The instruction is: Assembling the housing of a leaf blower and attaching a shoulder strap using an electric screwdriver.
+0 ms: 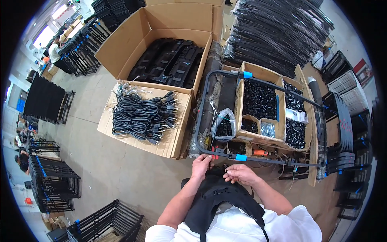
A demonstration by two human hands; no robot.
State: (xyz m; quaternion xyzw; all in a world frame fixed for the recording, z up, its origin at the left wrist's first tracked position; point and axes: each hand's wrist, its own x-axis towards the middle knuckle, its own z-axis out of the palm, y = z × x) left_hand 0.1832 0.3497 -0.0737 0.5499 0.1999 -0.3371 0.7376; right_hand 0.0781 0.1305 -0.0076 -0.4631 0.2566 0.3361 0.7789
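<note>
A black tubular frame (266, 160) with rounded corners lies across the bench, with blue bands (240, 157) around its tube. My left hand (200, 167) is closed at its near left corner, fingertips next to a small red piece (214, 157) on the tube. What those fingers pinch is hidden. To the right, my right hand (241, 174) is apart from the frame, just below its near bar. Its thumb and fingers are pressed together over a small dark thing, too small to name.
A bundle of black cables (143, 115) lies on cardboard left of the frame. Behind it stands an open carton (181, 18) of black plastic parts. Wooden trays (238, 101) hold small black parts and screws. A clear bag (224, 124) stands beside them. Stacked black frames (107, 222) stand lower left.
</note>
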